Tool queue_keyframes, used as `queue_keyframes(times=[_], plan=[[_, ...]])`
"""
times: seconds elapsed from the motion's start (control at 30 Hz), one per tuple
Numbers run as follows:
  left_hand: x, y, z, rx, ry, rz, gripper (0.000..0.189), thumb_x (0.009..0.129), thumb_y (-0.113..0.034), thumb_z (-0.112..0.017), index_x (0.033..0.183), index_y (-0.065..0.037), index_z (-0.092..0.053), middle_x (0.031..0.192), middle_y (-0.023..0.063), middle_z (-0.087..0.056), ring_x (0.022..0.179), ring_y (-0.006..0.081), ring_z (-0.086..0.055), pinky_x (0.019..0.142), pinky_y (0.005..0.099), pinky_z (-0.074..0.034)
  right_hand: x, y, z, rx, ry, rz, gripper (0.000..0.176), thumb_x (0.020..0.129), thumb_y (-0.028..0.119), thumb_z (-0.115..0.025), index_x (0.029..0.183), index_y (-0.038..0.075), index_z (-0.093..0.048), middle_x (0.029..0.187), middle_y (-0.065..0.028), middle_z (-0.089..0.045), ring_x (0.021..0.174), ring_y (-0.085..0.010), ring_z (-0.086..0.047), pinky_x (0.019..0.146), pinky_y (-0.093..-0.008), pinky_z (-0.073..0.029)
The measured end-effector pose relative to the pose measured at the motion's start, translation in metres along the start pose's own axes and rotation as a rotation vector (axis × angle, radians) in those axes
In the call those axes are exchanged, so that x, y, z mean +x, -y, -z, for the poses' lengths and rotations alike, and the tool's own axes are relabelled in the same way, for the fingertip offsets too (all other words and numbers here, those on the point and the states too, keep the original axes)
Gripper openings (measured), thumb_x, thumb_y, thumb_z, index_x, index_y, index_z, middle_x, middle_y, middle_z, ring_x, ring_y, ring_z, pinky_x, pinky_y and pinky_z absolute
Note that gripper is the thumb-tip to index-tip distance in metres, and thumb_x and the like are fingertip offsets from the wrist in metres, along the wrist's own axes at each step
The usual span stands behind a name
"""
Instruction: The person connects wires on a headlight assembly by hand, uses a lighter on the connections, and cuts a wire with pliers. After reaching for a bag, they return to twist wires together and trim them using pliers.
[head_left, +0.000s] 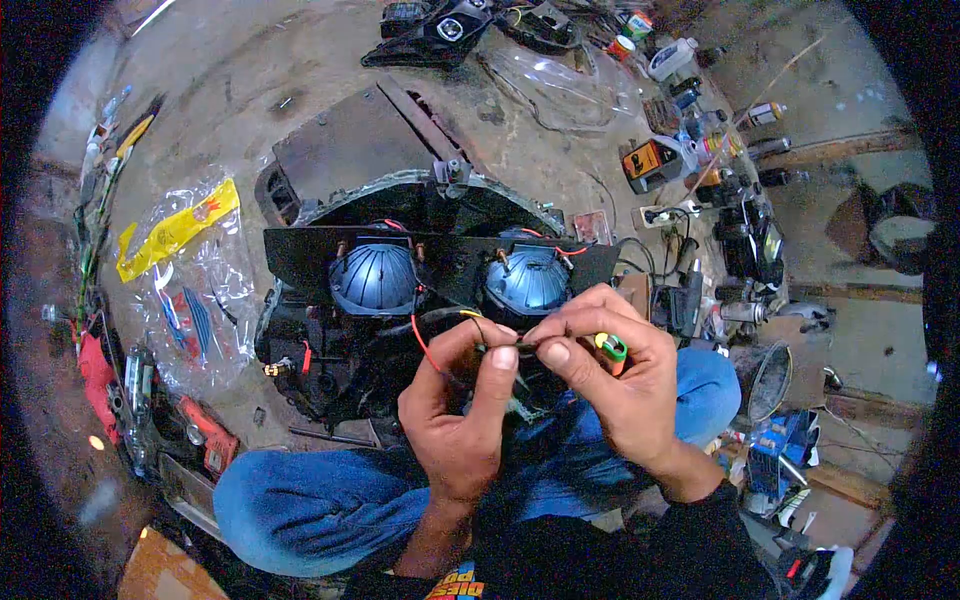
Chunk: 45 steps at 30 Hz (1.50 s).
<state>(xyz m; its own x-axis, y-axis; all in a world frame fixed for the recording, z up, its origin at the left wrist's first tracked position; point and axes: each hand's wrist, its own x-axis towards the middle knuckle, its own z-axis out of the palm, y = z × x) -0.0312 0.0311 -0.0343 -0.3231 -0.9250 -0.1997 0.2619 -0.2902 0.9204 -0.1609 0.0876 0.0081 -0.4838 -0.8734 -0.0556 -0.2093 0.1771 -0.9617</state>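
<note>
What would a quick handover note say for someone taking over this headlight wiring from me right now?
Left hand: thumb and forefinger pinch a thin dark wire; a red wire loops beside the thumb.
Right hand: pinches the same wire, with a green lighter tucked in its fingers.
Things: the headlight unit lies on the floor past the knees, with its two blue domes toward the camera.
Done: the wire is gripped between both hands.
Left: no flame shows at the lighter. Whether the wire ends are joined cannot be told.
</note>
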Motion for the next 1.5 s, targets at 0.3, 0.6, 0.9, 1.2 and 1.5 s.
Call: queue_keyframes(times=[0.3,0.6,0.9,1.2,1.5], plan=[[0.0,-0.011,0.008,-0.125,0.095,0.197,0.013,0.1,-0.009,-0.065,0.111,-0.003,-0.062,0.08,-0.0035,-0.058,0.059,0.0013,-0.046,0.05,0.0188,-0.033,-0.002,-0.006,-0.002,0.19,-0.141,0.012,0.021,0.081,0.01,-0.086,0.096,0.003,-0.073,0.09,-0.0044,-0.069,0.081,-0.0124,-0.061,0.071,-0.0261,-0.046],[0.001,-0.011,0.012,-0.199,0.141,0.204,0.014,0.102,-0.012,-0.061,0.111,-0.002,-0.059,0.077,-0.0011,-0.056,0.052,0.0033,-0.045,0.045,0.0209,-0.036,-0.003,0.0,0.003,0.006,-0.107,0.022,0.016,0.081,0.008,-0.083,0.094,0.002,-0.076,0.092,-0.0087,-0.073,0.086,-0.0182,-0.067,0.077,-0.0314,-0.051],[-0.002,-0.002,0.013,0.052,0.079,0.092,0.014,0.1,-0.011,-0.062,0.108,0.0,-0.062,0.088,0.0004,-0.063,0.076,0.0045,-0.053,0.069,0.0216,-0.045,0.0,0.002,0.002,-0.164,-0.056,0.161,0.013,0.081,0.003,-0.079,0.092,0.001,-0.073,0.094,-0.0092,-0.069,0.088,-0.0177,-0.062,0.078,-0.0293,-0.049],[-0.002,0.001,0.014,0.2,0.052,0.014,0.016,0.097,-0.011,-0.065,0.106,0.002,-0.063,0.095,0.0085,-0.069,0.088,0.0131,-0.063,0.082,0.0287,-0.051,0.0,0.005,-0.003,-0.381,-0.079,0.289,0.017,0.075,0.004,-0.083,0.09,0.004,-0.075,0.09,-0.01,-0.068,0.081,-0.02,-0.067,0.07,-0.0304,-0.053],[-0.002,-0.001,0.013,0.241,0.055,0.0,0.016,0.096,-0.011,-0.066,0.105,0.001,-0.063,0.094,0.0089,-0.069,0.085,0.0143,-0.065,0.079,0.0295,-0.053,0.001,0.003,-0.003,-0.391,-0.062,0.32,0.018,0.073,0.003,-0.083,0.09,0.004,-0.074,0.089,-0.0099,-0.066,0.08,-0.0203,-0.066,0.069,-0.031,-0.053]])
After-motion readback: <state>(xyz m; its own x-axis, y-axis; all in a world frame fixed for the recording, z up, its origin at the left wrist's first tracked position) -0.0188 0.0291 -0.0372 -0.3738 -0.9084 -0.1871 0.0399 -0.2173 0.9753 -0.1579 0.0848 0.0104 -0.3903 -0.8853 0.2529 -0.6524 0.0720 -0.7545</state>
